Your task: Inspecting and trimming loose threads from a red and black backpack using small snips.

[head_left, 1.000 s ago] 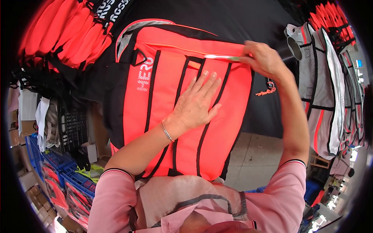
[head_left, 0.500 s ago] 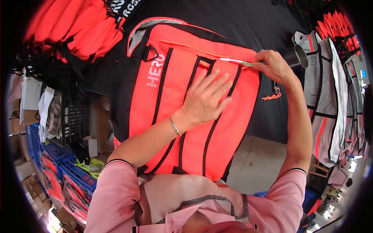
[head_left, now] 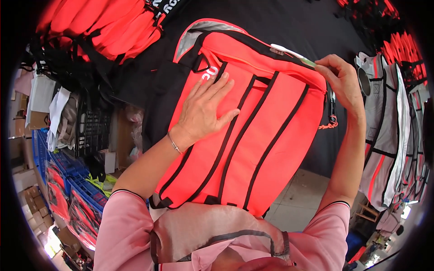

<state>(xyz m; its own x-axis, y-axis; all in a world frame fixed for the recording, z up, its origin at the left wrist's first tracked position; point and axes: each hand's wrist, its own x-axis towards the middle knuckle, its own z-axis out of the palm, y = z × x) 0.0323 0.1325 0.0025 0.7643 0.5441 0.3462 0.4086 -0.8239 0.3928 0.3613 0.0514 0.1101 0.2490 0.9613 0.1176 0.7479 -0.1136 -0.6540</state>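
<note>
Head view: your left hand [head_left: 205, 113] lies flat, fingers spread wide, on the bright orange fabric backpack with black webbing strips [head_left: 253, 131] spread on the black-covered table [head_left: 289, 22]. Your right hand [head_left: 343, 81] pinches a thin white flat tool [head_left: 289, 52] at the bag's top edge. The tool's long axis runs along that seam, pointing away from your right fingers toward the left. Right hand is nearer.

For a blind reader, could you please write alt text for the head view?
A left hand lies flat on a bright orange backpack with black straps, while the right hand pinches a thin white strip at its top edge.
</note>
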